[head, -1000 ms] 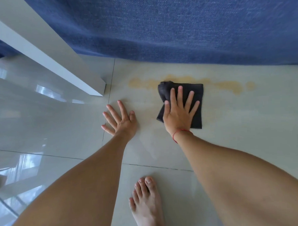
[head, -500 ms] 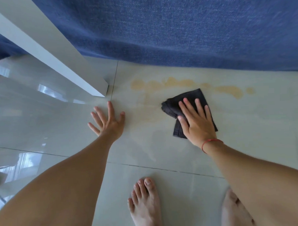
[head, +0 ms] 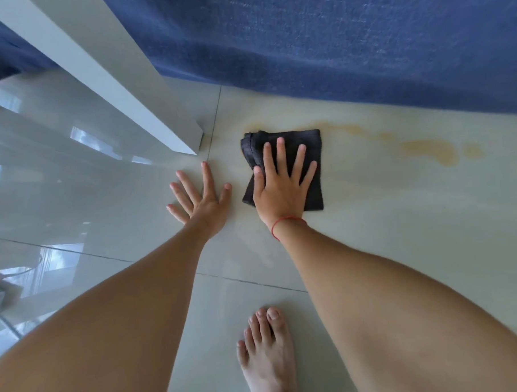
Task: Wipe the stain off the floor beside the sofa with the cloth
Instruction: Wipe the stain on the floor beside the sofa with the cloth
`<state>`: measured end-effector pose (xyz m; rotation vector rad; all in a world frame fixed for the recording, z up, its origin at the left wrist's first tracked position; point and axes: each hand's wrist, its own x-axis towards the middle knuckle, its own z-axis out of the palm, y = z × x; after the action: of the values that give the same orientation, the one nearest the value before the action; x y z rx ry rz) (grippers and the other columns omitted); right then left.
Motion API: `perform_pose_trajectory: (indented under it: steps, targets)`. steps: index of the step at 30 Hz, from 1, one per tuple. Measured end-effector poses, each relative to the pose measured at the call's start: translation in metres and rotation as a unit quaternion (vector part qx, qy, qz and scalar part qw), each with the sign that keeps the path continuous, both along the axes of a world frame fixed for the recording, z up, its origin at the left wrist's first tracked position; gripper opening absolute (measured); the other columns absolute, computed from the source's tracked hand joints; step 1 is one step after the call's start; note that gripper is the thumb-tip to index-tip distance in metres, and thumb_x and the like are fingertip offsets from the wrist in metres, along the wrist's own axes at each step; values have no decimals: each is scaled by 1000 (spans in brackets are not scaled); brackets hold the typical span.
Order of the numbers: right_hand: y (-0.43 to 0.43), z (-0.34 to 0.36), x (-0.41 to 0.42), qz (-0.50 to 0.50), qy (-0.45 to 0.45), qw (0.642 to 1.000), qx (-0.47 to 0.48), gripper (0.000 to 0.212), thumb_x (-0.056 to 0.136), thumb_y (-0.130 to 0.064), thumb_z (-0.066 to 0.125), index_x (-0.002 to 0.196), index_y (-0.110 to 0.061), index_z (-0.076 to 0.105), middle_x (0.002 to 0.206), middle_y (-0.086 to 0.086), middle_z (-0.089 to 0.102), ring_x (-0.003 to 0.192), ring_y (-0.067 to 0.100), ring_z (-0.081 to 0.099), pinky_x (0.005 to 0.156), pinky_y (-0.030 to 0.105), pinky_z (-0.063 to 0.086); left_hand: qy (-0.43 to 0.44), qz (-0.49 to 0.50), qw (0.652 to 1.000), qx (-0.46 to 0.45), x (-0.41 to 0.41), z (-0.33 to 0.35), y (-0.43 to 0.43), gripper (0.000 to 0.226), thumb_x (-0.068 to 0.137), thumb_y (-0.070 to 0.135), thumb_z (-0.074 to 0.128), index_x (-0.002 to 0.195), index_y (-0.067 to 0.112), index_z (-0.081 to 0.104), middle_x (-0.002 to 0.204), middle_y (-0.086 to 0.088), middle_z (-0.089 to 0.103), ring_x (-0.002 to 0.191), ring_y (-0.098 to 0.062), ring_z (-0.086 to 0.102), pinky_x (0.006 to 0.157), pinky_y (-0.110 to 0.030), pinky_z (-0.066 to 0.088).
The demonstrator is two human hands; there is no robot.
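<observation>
Back up at the yellow stain (head: 427,151), right hand (head: 282,191) presses flat, fingers spread, on dark cloth (head: 309,143) on glossy tile floor (head: 401,234).

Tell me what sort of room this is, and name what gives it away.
Most likely a living room at home. A blue fabric sofa stands on glossy pale floor tiles, a white furniture panel beside it, and the person is barefoot.
</observation>
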<state>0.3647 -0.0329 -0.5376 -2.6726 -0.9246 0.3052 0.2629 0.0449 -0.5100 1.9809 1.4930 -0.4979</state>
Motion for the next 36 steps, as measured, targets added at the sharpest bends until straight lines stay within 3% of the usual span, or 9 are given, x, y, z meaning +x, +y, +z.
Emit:
perform_pose_trajectory:
  steps: [6, 9, 14, 18, 22, 29, 34, 36]
  targets:
    - [-72, 1, 6, 175, -15, 984, -22, 50, 98, -41, 30, 145, -27, 36, 155, -6, 32, 145, 29, 24, 117, 48, 13, 5, -4, 1000, -5, -1, 2, -1, 67, 94, 66, 16, 146, 49, -22, 152, 1, -41, 141, -23, -37, 112, -52, -19]
    - [-106, 5, 36, 133, -4, 990, -46, 53, 98, -45, 22, 148, -30, 28, 158, -11, 21, 148, 24, 14, 119, 42, 5, 2, -5, 1000, -13, -2, 5, 0, 67, 94, 66, 17, 146, 49, -22, 152, 0, -41, 141, -23, -37, 112, -52, -20]
    - [-77, 9, 73, 99, -36, 991, -83, 60, 94, -53, 25, 148, -28, 27, 161, 2, 14, 147, 34, 9, 116, 56, 4, -2, -6, 1000, -8, -3, 3, 0, 66, 94, 65, 17, 146, 49, -22, 152, 0, -42, 140, -23, -38, 111, -52, -21]
    - [-33, 6, 65, 76, -22, 993, -83, 63, 95, -55, 24, 151, -29, 13, 162, -1, 3, 148, 32, -2, 115, 59, -4, -8, -3, 1000, -14, -5, 2, 2, 66, 95, 64, 17, 145, 49, -22, 152, 1, -42, 140, -23, -39, 111, -52, -21]
    - [2, 6, 37, 57, -8, 997, -59, 63, 96, -54, 25, 151, -27, 15, 162, -1, 7, 148, 34, -2, 114, 60, -6, -7, 0, 1000, -20, -5, 0, 4, 64, 96, 62, 18, 145, 49, -22, 151, 1, -43, 140, -23, -39, 111, -52, -22]
    - [-4, 4, 2, 125, -20, 992, -26, 59, 96, -48, 29, 149, -23, 27, 159, -2, 22, 147, 32, 13, 116, 54, -2, -26, 30, 999, -30, -3, 2, 1, 61, 97, 54, 19, 146, 52, -17, 155, 3, -36, 142, -20, -35, 112, -50, -21]
    - [-62, 1, 23, 222, -39, 974, -24, 53, 98, -42, 31, 147, -21, 35, 155, -6, 31, 145, 26, 23, 117, 45, 8, -81, 67, 990, 93, -18, 5, 10, 53, 101, 47, 20, 152, 45, 5, 163, 3, -10, 150, -21, -7, 117, -49, -2]
    - [-70, 1, 38, 183, -30, 982, -25, 55, 97, -43, 27, 147, -21, 34, 156, -7, 29, 146, 23, 22, 118, 44, 8, -42, 96, 990, 98, -34, 5, 23, 55, 101, 44, 20, 152, 46, -2, 162, 2, -17, 150, -19, -13, 116, -52, -7]
